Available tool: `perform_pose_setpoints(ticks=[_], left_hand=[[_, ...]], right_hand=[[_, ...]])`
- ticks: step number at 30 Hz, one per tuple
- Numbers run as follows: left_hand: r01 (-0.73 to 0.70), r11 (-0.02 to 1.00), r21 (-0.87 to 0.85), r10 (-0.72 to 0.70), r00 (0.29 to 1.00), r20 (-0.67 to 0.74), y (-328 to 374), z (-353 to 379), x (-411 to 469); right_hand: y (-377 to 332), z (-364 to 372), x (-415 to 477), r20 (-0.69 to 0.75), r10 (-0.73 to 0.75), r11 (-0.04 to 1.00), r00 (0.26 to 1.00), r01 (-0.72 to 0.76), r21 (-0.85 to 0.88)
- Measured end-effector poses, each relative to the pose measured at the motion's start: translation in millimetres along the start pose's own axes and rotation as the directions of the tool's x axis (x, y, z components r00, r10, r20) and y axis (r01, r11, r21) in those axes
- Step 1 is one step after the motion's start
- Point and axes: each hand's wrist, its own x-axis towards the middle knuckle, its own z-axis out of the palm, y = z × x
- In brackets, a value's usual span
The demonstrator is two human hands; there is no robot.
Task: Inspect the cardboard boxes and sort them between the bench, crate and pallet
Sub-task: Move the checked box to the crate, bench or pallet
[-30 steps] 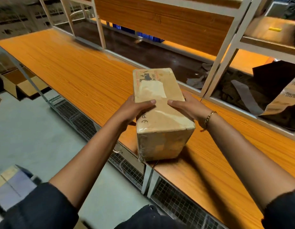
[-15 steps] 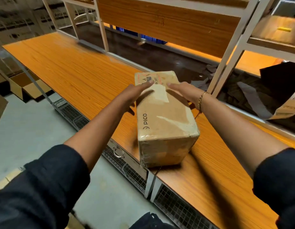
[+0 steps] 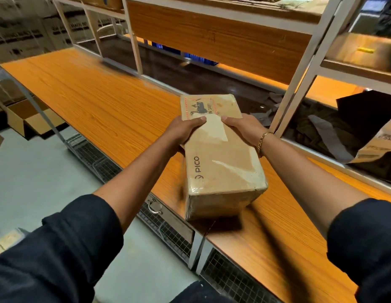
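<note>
Open carton (image 3: pixel 26 119) sat on the floor far left, untouched. Bench (image 3: pixel 98 101) was mostly bare. Left hand (image 3: pixel 183 132) gripped the left top edge of the cardboard box (image 3: pixel 220 167), which sat near the bench's front edge. Right hand (image 3: pixel 242 130) gripped the right edge the same way. Read as mid-inspection, box not yet sorted. No crate or pallet visible, so remaining work unknown.

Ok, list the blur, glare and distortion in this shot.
Head view: cartons at far left are smeared by blur, their print unreadable; the box is sharp, PICO legible; pale glare streaks show on its tape wrap; a soft dark shadow lies under its near end on the bench; the wide-angle lens slants the shelf post.
</note>
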Motion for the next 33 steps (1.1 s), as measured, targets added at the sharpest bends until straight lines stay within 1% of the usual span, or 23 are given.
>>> perform_pose_setpoints(ticks=[2,3,4,5,6,7,8,9,11,12,14,15,16,18,20,21,24,27,28,29,30,31,33], left_hand=[[-0.19,0.979,-0.074,0.186,0.981,-0.062,5,-5,-10],[-0.263,0.953,-0.152,0.253,0.964,-0.084,6,-11,-19],[-0.292,0.919,-0.265,0.273,0.956,-0.107,10,-17,-31],[-0.278,0.883,-0.378,0.254,0.96,-0.115,13,-22,-42],[-0.241,0.862,-0.445,0.222,0.97,-0.094,14,-24,-49],[-0.225,0.865,-0.447,0.216,0.974,-0.072,13,-21,-55],[-0.24,0.896,-0.374,0.225,0.971,-0.085,8,-13,-59],[-0.273,0.929,-0.251,0.248,0.96,-0.126,0,-3,-61],[-0.296,0.954,0.039,0.298,0.932,-0.205,-16,16,-66],[-0.287,0.94,0.181,0.325,0.917,-0.23,-22,21,-69],[-0.245,0.884,0.399,0.365,0.895,-0.258,-32,20,-73],[-0.232,0.86,0.455,0.381,0.884,-0.269,-37,17,-72],[-0.233,0.852,0.469,0.388,0.882,-0.267,-42,14,-70],[-0.26,0.889,0.377,0.367,0.898,-0.245,-49,10,-66],[-0.28,0.921,0.27,0.337,0.921,-0.195,-57,11,-63],[-0.291,0.922,0.255,0.342,0.921,-0.187,-60,14,-65],[-0.331,0.911,0.244,0.386,0.893,-0.231,-68,21,-72],[-0.317,0.925,0.21,0.354,0.919,-0.175,-74,15,-84],[-0.288,0.947,0.144,0.308,0.94,-0.146,-75,9,-92],[-0.238,0.971,0.024,0.24,0.963,-0.125,-75,1,-99],[-0.163,0.981,-0.102,0.153,0.983,-0.105,-73,-5,-104],[-0.096,0.975,-0.199,0.084,0.994,-0.068,-70,-10,-108],[-0.008,0.969,-0.245,0.016,0.999,0.031,-57,-15,-111]], right_hand=[[-7,-13,-14,-0.102,-0.149,0.978,0.984,0.162,0.131],[-9,-21,-25,-0.125,-0.201,0.946,0.972,0.226,0.232],[-8,-29,-37,-0.125,-0.236,0.904,0.964,0.265,0.336],[-6,-35,-48,-0.097,-0.242,0.867,0.965,0.26,0.425],[-5,-37,-61,-0.042,-0.231,0.859,0.972,0.224,0.46],[-3,-34,-69,0.002,-0.22,0.876,0.976,0.197,0.44],[0,-28,-73,0.012,-0.219,0.901,0.976,0.198,0.387],[4,-19,-75,-0.007,-0.225,0.926,0.974,0.217,0.31],[15,0,-77,-0.115,-0.209,0.961,0.971,0.226,0.162],[20,5,-79,-0.183,-0.181,0.971,0.966,0.206,0.124],[33,11,-84,-0.237,-0.134,0.976,0.962,0.17,0.139],[38,12,-87,-0.219,-0.122,0.973,0.968,0.16,0.165],[42,14,-90,-0.193,-0.122,0.973,0.974,0.156,0.172],[48,20,-92,-0.17,-0.147,0.979,0.974,0.168,0.115],[51,29,-91,-0.187,-0.148,0.979,0.971,0.17,0.111],[52,33,-90,-0.211,-0.143,0.978,0.967,0.17,0.117],[53,37,-88,-0.258,-0.158,0.979,0.953,0.185,0.083],[63,31,-96,-0.207,-0.159,0.972,0.965,0.19,0.14],[67,27,-104,-0.155,-0.144,0.962,0.977,0.176,0.211],[73,23,-111,-0.095,-0.113,0.938,0.989,0.138,0.317],[76,18,-117,-0.032,-0.067,0.907,0.997,0.074,0.415],[77,13,-120,0.03,-0.033,0.883,0.999,0.015,0.469],[73,5,-120,0.108,-0.026,0.905,0.994,-0.023,0.424]])
